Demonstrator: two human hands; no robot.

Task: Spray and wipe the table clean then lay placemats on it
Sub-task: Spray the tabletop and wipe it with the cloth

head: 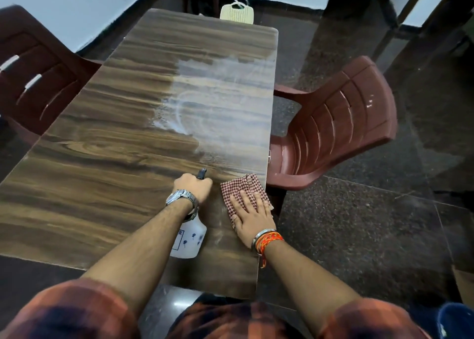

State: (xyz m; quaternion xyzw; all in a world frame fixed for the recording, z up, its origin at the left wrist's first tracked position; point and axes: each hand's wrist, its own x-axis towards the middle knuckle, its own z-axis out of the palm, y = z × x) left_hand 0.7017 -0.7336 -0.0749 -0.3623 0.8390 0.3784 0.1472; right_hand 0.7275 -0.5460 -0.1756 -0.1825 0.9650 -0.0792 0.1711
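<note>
So the right hand (252,211) is flat on the checked cloth (243,190), fingers (247,200) spread apart and pressing it down at the lower right edge of the bench (102,159). The wet, streaky patch (220,100) lies straight up the frame from that cloth, running lengthwise along the bench's right side, so I'd guess the next wipe pushes away from the body. The left hand (193,185) is just beside it, fingers clamped around the neck of the spray bottle (189,238), nozzle pointing up-frame. The left half of the bench looks dry, probably not sprayed. Maroon plastic chairs (341,123) sit either side, on a dark speckled floor (359,236). No placemats that I can be sure of.
</note>
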